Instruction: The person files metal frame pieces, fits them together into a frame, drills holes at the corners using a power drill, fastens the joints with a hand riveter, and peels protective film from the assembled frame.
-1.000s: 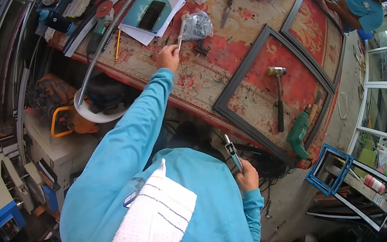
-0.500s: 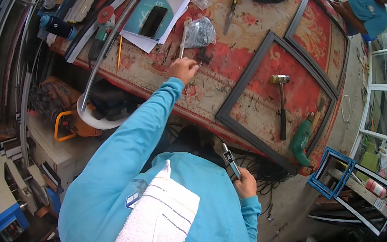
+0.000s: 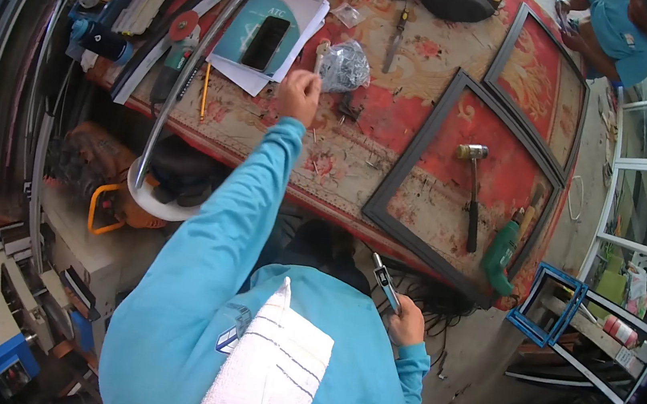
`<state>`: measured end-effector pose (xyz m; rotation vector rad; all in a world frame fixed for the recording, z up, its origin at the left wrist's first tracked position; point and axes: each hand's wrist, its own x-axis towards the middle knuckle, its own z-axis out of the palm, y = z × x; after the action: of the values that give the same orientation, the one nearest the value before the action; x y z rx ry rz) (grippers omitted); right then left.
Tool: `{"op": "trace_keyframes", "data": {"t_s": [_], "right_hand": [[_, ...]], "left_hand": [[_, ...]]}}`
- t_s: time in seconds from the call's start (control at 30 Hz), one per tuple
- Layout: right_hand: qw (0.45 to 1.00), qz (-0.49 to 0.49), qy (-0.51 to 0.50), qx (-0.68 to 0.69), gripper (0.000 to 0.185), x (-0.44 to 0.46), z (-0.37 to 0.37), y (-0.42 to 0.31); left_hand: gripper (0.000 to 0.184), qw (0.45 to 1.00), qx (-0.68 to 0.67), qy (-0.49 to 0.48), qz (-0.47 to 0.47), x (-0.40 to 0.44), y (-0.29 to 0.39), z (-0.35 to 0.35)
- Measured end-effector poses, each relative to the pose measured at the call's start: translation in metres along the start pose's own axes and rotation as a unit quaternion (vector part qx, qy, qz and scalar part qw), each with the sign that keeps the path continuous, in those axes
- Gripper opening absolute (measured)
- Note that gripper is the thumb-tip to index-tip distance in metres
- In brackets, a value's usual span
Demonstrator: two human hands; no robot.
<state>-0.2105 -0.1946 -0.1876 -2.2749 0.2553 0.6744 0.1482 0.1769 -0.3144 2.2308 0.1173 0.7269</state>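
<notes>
My left hand [image 3: 299, 96] reaches over the carpet-covered table with its fingers curled closed. It lies over the lower part of a thin pale stick [image 3: 322, 55], whose upper end shows beyond the fingers; what it holds, if anything, is hidden. Just right of the stick sits a clear plastic bag [image 3: 345, 67] of dark small parts. Below the bag lies a small dark piece [image 3: 349, 108]. Down beside my body, away from the table edge, my right hand [image 3: 407, 322] is wrapped round the grip of a silver-tipped hand tool [image 3: 385, 281] of unclear kind.
A phone [image 3: 265, 43] rests on papers, near a pencil [image 3: 205, 92] and an angle grinder [image 3: 178, 55]. Dark frames [image 3: 419, 151] lie right, with a hammer [image 3: 472, 192] and green drill [image 3: 501, 256]. A screwdriver [image 3: 397, 40] lies farther back. Another person [image 3: 619, 40] stands top right.
My left hand has moved forward and slightly left over the table, covering the stick's lower part. My right hand still holds the tool low. The view has shifted a little.
</notes>
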Motion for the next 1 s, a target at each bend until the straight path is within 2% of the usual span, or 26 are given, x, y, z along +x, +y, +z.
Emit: {"op": "trace_keyframes", "data": {"t_s": [0.03,0.1,0.13,0.2,0.23,0.37,0.5,0.57,0.7,0.8,0.93,1.0], "right_hand": [[1.0,0.002,-0.006,-0.003,0.045,0.001,0.001,0.0],[1.0,0.008,-0.007,-0.007,0.044,0.003,0.002,-0.006],[1.0,0.014,-0.017,-0.017,0.043,0.004,0.001,-0.012],[0.999,0.028,-0.025,-0.026,0.043,0.003,0.002,-0.021],[0.999,0.021,-0.028,-0.025,0.042,0.004,0.003,-0.023],[1.0,0.017,-0.013,-0.012,0.041,-0.003,0.012,-0.024],[0.999,0.039,-0.011,0.001,0.041,-0.011,0.018,-0.022],[0.999,0.048,-0.004,0.0,0.041,-0.015,0.02,-0.022],[0.998,0.057,-0.003,0.001,0.04,-0.019,0.022,-0.022],[0.998,0.056,-0.002,0.016,0.04,-0.018,0.023,-0.023],[0.998,0.049,-0.007,0.028,0.04,-0.016,0.02,-0.026],[0.999,0.037,-0.013,0.011,0.04,-0.012,0.019,-0.024]], "left_hand": [[0.011,1.0,-0.004,-0.002,0.0,0.009,-0.009,0.004],[0.018,0.994,0.033,-0.106,0.024,0.026,-0.024,0.015],[0.018,0.993,0.028,-0.109,0.025,0.035,-0.024,0.018],[0.031,0.934,0.088,-0.332,-0.093,0.05,-0.023,0.026],[0.041,0.918,0.128,-0.364,-0.091,0.057,-0.018,0.031],[0.035,0.907,0.216,-0.339,-0.125,0.072,0.001,0.048],[0.038,0.861,0.292,-0.401,-0.111,0.086,0.03,0.049],[0.042,0.867,0.287,-0.393,-0.105,0.087,0.025,0.056],[0.032,0.867,0.304,-0.389,-0.071,0.086,0.018,0.057],[0.031,0.901,0.24,-0.334,-0.141,0.083,0.019,0.046],[0.032,0.904,0.244,-0.327,-0.127,0.072,0.007,0.037],[0.033,0.878,0.266,-0.387,-0.096,0.07,0.008,0.036]]}}
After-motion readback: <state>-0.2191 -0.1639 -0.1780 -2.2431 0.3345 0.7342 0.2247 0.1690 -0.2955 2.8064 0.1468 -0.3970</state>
